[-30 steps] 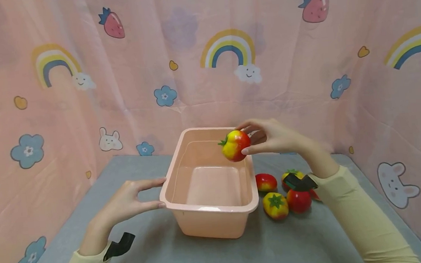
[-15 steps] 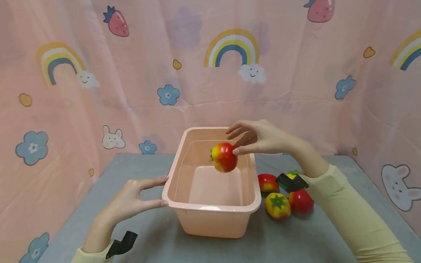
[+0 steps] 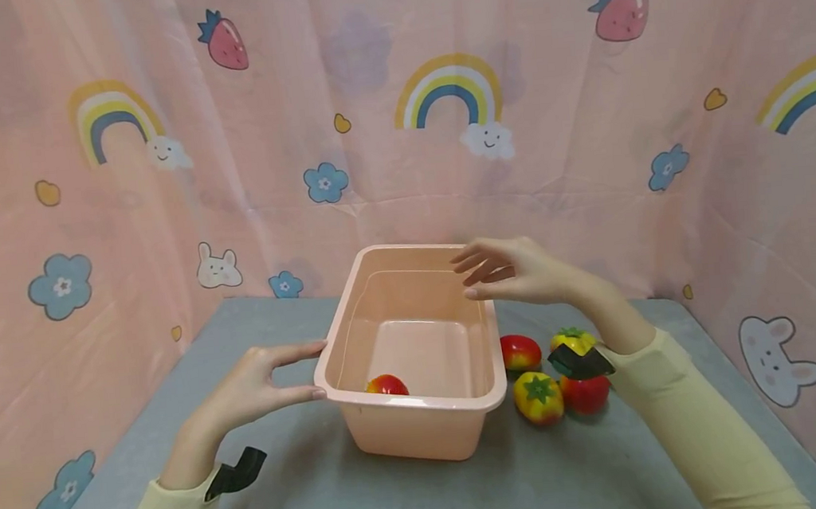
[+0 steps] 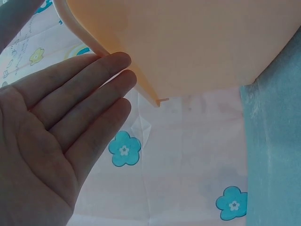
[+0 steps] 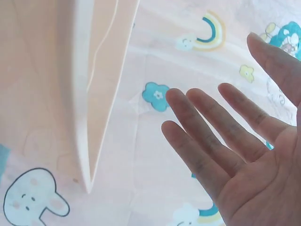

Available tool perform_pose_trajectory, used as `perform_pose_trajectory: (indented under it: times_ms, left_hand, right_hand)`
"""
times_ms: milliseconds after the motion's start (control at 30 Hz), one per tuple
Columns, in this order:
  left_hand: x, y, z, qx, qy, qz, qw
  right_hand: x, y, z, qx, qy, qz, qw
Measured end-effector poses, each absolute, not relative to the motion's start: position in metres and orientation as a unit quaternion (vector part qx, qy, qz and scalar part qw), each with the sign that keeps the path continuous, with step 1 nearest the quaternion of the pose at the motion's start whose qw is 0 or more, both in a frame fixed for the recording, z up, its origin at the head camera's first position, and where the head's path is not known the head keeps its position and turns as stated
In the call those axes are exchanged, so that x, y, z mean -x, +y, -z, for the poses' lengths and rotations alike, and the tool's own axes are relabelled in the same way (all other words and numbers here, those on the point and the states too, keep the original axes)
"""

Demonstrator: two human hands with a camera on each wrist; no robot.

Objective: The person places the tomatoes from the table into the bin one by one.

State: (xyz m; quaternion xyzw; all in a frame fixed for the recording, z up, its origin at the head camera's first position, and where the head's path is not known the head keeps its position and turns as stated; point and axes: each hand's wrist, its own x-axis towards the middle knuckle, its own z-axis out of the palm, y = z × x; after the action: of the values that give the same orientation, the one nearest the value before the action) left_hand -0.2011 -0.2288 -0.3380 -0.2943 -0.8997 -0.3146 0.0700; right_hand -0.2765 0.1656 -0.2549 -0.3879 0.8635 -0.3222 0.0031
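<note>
Basin [image 3: 427, 402] of peach colour stands upright on the grey table [image 3: 304, 486], between the two hands. The left hand [image 3: 249, 388] touches the rim from outside, near the corner close to the person. Its four fingers are straight and lie side by side, as the left wrist view shows, and its thumb is well apart from them. I judge that this light contact serves to keep the basin steady, because the fingers are not wrapped round the rim.

The right hand [image 3: 521, 273] holds nothing. Its fingers are softly bent in the head view and spread apart in the right wrist view; they hang above the right side of the basin. Such a relaxed shape would suit a release.

A red-yellow fruit [image 3: 387, 385] is inside the basin, to the right of the left thumb, lower than the right fingers and nearer to the person. The near wall hides its lower part.

Below and to the right of the right fingertips, outside the basin, lie an oval red fruit [image 3: 520, 353], a yellow fruit [image 3: 539, 404], a round red fruit [image 3: 587, 396] and a green-topped fruit [image 3: 573, 339], the last partly covered by the black band [image 3: 580, 362]. Probably they are grouped there for easy reach of this hand.
</note>
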Motion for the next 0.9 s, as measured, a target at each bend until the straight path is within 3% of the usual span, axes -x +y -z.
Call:
perform_pose_trajectory:
  times_ms: [900]
  left_hand:
    - [0.200,-0.228,0.338,0.301,-0.897,0.314,0.079]
  right_hand:
    - [0.257,0.229,0.283,0.345,0.877,0.330,-0.062]
